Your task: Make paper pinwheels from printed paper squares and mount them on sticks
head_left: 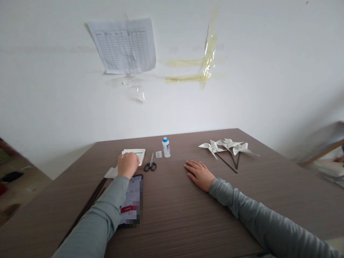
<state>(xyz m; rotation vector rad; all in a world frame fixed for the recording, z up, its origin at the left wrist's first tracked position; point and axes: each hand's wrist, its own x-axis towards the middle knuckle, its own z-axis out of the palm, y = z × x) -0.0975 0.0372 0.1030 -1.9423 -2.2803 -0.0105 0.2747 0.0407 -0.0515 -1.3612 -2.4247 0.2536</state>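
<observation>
My left hand (pixel 128 165) is closed over the near side of a stack of white paper (pixel 141 154). Its fingertips are hidden, so what they hold does not show. A thin teal strip crosses the top of the paper. Palm down on the brown table (pixel 172 215), my right hand (pixel 199 175) lies flat with its fingers stretched out and nothing in them. Between the hands are black-handled scissors (pixel 150 165), a small pale square (pixel 158 154) and an upright white bottle with a blue cap (pixel 166 147). Three white paper pinwheels (pixel 228 143) on dark sticks lie beyond my right hand.
A phone (pixel 131 200) lies partly under my left forearm. Long dark sticks (pixel 91 200) run along the left side, near a white piece (pixel 111 172). Behind the table stands a white wall with a printed sheet (pixel 126 46) and yellowish tape (pixel 208 64).
</observation>
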